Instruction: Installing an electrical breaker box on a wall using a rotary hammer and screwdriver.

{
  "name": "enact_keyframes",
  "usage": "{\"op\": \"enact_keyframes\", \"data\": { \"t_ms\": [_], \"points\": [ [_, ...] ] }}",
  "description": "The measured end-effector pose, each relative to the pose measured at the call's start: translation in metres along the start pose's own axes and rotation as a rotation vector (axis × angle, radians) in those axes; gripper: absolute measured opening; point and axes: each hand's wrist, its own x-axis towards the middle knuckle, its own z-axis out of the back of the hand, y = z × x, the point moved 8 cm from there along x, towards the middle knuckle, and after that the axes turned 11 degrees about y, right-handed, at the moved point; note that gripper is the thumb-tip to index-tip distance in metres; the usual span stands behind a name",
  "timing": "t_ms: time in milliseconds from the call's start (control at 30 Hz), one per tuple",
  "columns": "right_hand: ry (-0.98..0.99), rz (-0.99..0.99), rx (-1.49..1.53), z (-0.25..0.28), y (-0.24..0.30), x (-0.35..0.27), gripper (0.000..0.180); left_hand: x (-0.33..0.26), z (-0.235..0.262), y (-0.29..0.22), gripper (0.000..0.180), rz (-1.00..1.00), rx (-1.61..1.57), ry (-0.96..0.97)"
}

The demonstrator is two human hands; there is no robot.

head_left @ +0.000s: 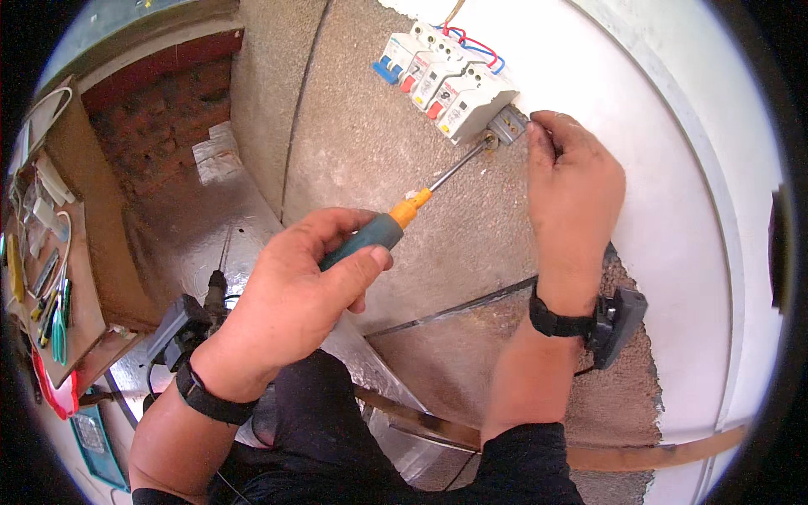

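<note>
Shiny metal screwdriver shaft (459, 166), smooth plastic breakers (439, 77), rough wall (446, 269).

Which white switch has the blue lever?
The boxy white plastic breaker at the row's left end; the other breakers have red levers instead.

From my remote seat I see, behind the bare left hand (290, 290), a black strap (220, 404) bearing a boxy dark module (178, 328) with a thin black cable (151, 379). A 2nd black strap (557, 320) circles the wrist of the bare right hand (576, 189), with its own chunky black housing (621, 328). Both black sleeves (526, 463) stop short of the straps, and black cloth (313, 404) covers the leg.
</note>
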Motion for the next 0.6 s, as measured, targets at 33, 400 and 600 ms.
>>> {"op": "enact_keyframes", "data": {
  "t_ms": [33,400,600],
  "points": [
    [-0.052,0.075,-0.07,0.006,0.007,0.001,0.008,0.0,0.001,0.001,0.038,0.001,0.003,0.005],
    [0.062,0.048,-0.341,-0.009,0.014,0.014,0.007,0.002,0.002,0.002,0.038,0.002,-0.001,0.038],
    [0.031,0.072,-0.364,-0.008,0.015,0.013,0.004,0.003,0.002,0.003,0.039,0.005,0.003,0.038]
  ]
}}
